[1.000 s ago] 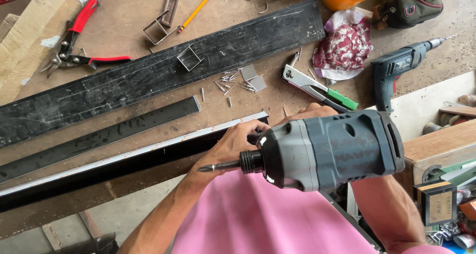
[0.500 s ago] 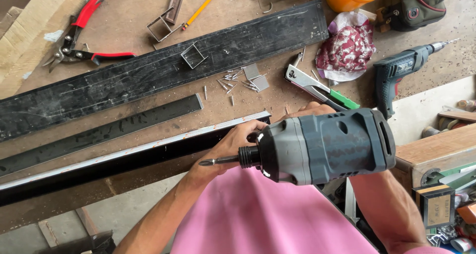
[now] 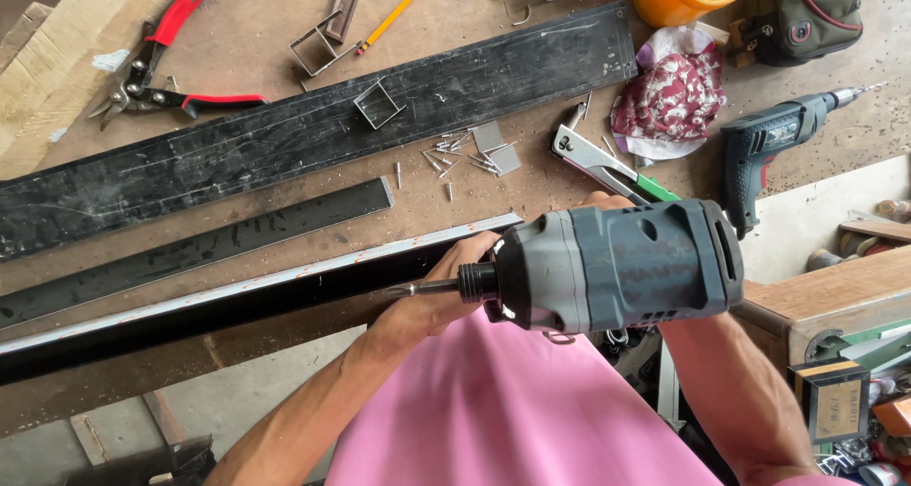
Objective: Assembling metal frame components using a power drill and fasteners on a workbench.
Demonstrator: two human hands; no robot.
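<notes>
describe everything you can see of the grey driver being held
The driver is a chunky grey and black power tool with a plastic-looking, vented body. It lies level, nose to the left, carrying a metal bit. The left hand touches its nose; the right hand is mostly hidden behind it. It hangs over the bench edge.

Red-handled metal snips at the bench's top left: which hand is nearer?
Left. The left hand rests by the driver's bit, below and right of the red-handled metal snips; the right hand, mostly hidden behind the grey driver, is farther right.
</notes>
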